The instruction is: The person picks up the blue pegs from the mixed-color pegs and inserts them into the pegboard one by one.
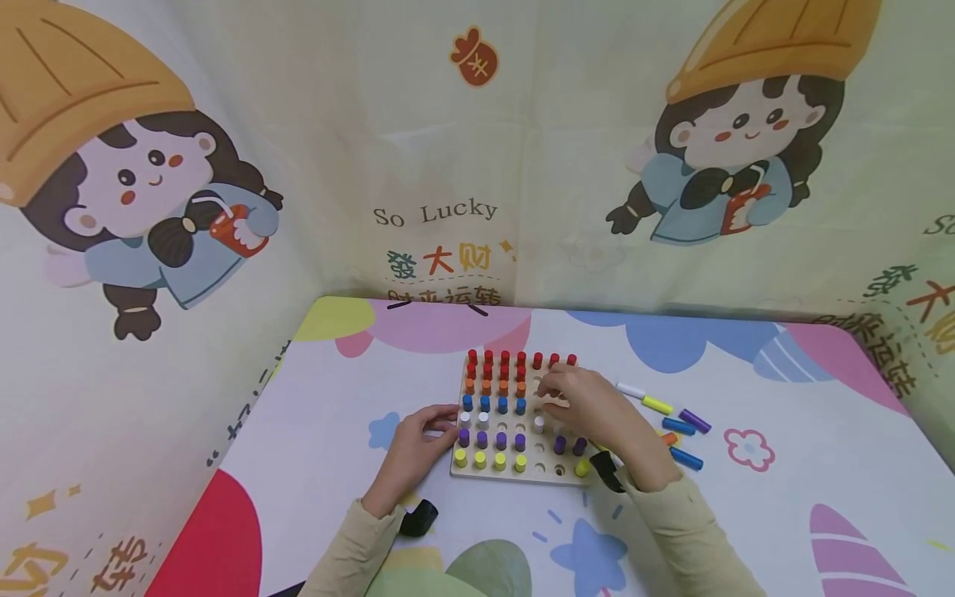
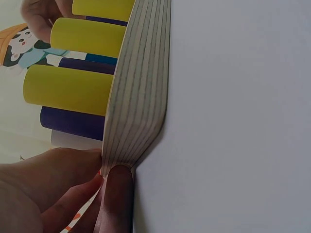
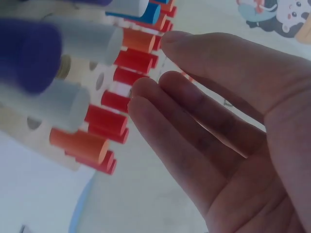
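The wooden pegboard [image 1: 531, 476] lies at the frame's centre on the tabletop [image 1: 328, 435], its left edge pinched in the left hand's [image 1: 418, 444] grip. Above its upper right, the right hand's [image 1: 597, 406] grip is loosely parted, holding nothing.

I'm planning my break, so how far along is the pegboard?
Done: the far red row of the wooden pegboard looks full. In hand: the left hand holds the board's edge; the right hand hovers over it, apparently without a peg. Remaining: empty holes in the white and yellow rows, and loose pegs lying to the right.
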`<move>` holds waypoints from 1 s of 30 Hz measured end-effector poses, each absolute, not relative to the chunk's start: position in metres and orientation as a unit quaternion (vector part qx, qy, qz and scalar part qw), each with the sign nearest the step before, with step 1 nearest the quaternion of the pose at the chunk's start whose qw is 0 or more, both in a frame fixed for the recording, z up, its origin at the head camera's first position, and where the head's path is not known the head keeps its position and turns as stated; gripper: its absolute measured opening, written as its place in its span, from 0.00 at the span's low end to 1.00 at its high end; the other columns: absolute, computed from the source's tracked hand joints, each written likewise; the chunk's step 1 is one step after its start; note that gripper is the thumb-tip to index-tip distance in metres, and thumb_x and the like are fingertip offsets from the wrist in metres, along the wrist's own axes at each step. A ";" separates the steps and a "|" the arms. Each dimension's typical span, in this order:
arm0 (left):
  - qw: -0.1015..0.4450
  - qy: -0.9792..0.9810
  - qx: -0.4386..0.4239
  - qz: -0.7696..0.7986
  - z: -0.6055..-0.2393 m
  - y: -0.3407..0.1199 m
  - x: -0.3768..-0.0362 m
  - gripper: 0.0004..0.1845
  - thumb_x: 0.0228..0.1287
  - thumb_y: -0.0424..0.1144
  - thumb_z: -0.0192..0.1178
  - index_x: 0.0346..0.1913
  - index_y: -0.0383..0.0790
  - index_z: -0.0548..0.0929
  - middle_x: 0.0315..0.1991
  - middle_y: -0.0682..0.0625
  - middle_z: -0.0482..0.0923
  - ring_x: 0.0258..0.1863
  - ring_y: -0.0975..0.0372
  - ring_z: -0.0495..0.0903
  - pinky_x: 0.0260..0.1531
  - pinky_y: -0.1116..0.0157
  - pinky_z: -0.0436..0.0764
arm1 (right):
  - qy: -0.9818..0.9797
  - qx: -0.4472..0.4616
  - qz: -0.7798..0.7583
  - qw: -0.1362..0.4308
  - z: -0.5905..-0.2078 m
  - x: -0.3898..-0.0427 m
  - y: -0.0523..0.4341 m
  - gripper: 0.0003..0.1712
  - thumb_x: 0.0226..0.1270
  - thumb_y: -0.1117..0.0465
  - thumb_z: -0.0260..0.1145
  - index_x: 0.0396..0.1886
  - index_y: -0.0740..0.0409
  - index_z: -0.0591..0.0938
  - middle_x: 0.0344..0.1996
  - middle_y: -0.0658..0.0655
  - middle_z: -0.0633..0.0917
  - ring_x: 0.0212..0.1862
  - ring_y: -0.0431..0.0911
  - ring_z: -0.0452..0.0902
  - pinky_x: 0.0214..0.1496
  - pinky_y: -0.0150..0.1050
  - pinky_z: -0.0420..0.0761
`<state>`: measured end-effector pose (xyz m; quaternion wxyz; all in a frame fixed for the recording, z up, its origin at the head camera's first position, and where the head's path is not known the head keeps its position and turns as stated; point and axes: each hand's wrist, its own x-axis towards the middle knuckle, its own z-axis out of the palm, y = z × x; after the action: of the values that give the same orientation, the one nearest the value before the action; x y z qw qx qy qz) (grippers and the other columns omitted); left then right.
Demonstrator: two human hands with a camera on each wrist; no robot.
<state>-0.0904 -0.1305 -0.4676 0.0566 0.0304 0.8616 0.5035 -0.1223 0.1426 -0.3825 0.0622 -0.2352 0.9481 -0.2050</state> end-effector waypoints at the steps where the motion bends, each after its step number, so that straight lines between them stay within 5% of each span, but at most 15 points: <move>1: 0.056 0.862 0.031 0.503 -0.467 -0.131 -0.090 0.18 0.66 0.39 0.65 0.58 0.44 0.82 0.49 0.51 0.84 0.45 0.62 0.83 0.42 0.69 0.84 | 0.949 -0.234 -0.204 0.062 -0.382 -0.122 0.144 0.08 0.60 0.62 0.74 0.40 0.54 0.86 0.37 0.49 0.85 0.42 0.43 0.82 0.48 0.42 0.84; 30: 0.058 0.861 0.030 0.505 -0.464 -0.132 -0.090 0.18 0.66 0.40 0.66 0.58 0.44 0.82 0.49 0.51 0.84 0.45 0.62 0.83 0.41 0.71 0.83 | 0.954 -0.237 -0.182 0.001 -0.384 -0.114 0.194 0.10 0.55 0.65 0.77 0.37 0.55 0.87 0.35 0.51 0.84 0.39 0.47 0.84 0.44 0.44 0.86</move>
<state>-0.0900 -0.1320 -0.4643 0.0578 0.0304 0.8608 0.5048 -0.1145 0.1939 -0.3838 0.0008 -0.2372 0.9543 -0.1817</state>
